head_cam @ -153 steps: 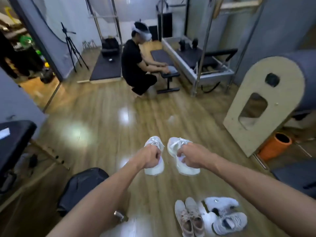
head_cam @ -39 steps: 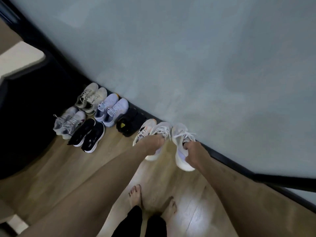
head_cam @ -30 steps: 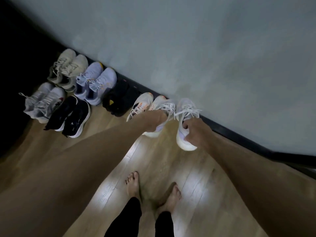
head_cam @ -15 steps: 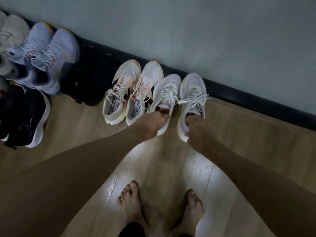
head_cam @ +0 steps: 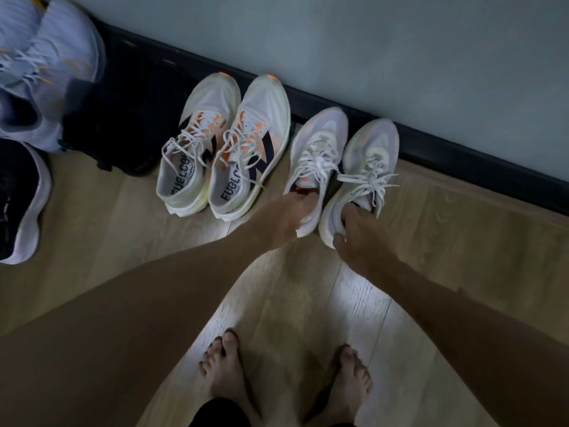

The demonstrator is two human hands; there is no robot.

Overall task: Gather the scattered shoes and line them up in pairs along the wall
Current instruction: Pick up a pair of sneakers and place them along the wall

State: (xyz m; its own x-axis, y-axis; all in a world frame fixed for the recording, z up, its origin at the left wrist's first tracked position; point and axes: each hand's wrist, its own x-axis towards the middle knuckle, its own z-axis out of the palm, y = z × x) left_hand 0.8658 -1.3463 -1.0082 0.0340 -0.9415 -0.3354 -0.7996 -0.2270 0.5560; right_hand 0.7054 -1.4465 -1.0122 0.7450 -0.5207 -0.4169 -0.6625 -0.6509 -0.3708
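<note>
Two pale mesh lace-up trainers, left (head_cam: 314, 161) and right (head_cam: 363, 177), sit toes to the dark skirting board (head_cam: 462, 146), long axes square to the wall. From the head view I see my left hand (head_cam: 284, 218) hooked into one heel collar and my right hand (head_cam: 358, 235) pinching the other. White-and-orange runners (head_cam: 224, 143) stand just beside, on plank flooring (head_cam: 292, 303).
</note>
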